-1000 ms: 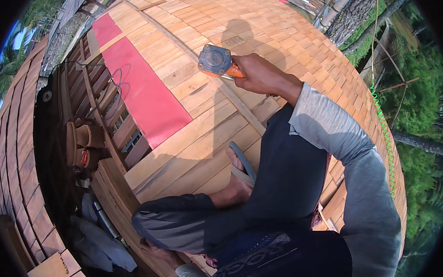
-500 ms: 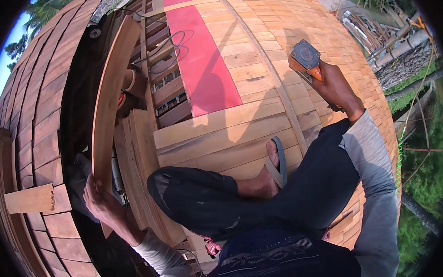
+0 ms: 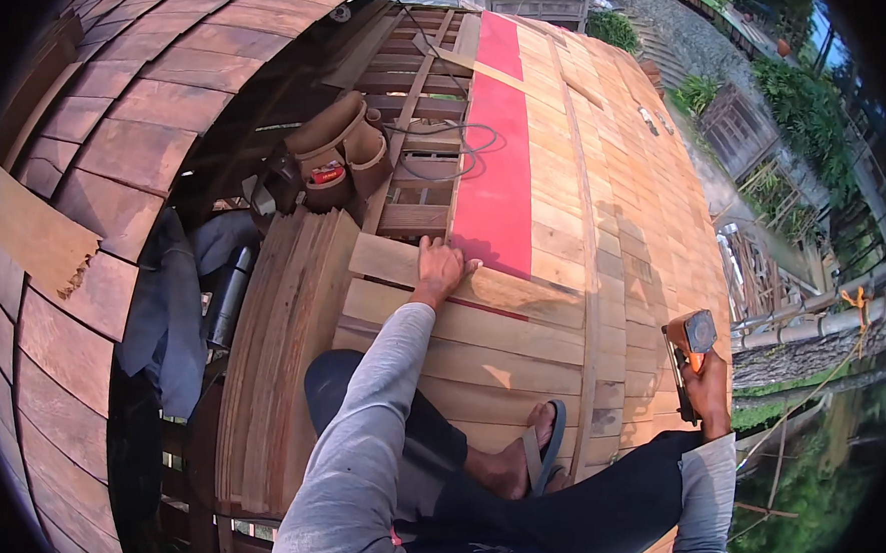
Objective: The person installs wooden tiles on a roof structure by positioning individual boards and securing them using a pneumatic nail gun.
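My left hand [image 3: 443, 270] reaches across to a wooden shingle [image 3: 524, 295], its fingers curled over the far edge. That shingle lies slightly askew on the laid rows, with a thin dark red gap along its near side. Its far edge borders a red underlay strip [image 3: 493, 174]. Out to the right, my right hand [image 3: 707, 388] is closed around the handle of an orange and black nail gun [image 3: 689, 339], which is held above the shingled slope, away from the shingle under my left hand.
A stack of wooden shingles [image 3: 282, 355] stands left of my leg. Behind it sit a brown tool pouch [image 3: 341, 152], a dark flask [image 3: 230, 298] and grey cloth [image 3: 165, 321]. Open battens [image 3: 415, 218] and a looping cable [image 3: 476, 150] lie beside the red strip. A sandalled foot [image 3: 537, 452] rests on the shingles.
The shingle that my left hand held raised at the left now lies flat beside the red strip, the hand still on it. My right hand has moved lower with the nail gun. The view has shifted.
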Tool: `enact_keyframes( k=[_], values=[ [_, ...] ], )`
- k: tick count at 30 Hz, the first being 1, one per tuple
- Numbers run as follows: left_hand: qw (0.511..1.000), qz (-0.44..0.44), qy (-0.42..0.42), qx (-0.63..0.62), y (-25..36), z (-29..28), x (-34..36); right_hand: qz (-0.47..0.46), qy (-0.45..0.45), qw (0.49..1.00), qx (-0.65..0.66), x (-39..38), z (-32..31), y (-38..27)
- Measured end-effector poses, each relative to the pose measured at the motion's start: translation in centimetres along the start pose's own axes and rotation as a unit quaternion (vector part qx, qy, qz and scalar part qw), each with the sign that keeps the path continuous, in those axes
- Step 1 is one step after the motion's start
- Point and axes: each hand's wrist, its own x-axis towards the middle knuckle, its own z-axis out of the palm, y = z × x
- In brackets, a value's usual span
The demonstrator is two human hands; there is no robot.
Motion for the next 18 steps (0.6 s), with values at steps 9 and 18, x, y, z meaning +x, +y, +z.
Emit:
enact_keyframes(
  k=[9, 18],
  values=[
    [0.99, 0.053, 0.132, 0.022, 1.3, 2.4, 0.7, 0.035, -0.033, 0.998, 0.041, 2.8, 1.5, -2.8],
    [0.989, 0.082, 0.125, 0.001, 2.0, 3.4, 0.1, 0.017, -0.059, 0.998, 0.028, 2.4, 1.6, -3.9]
  ],
)
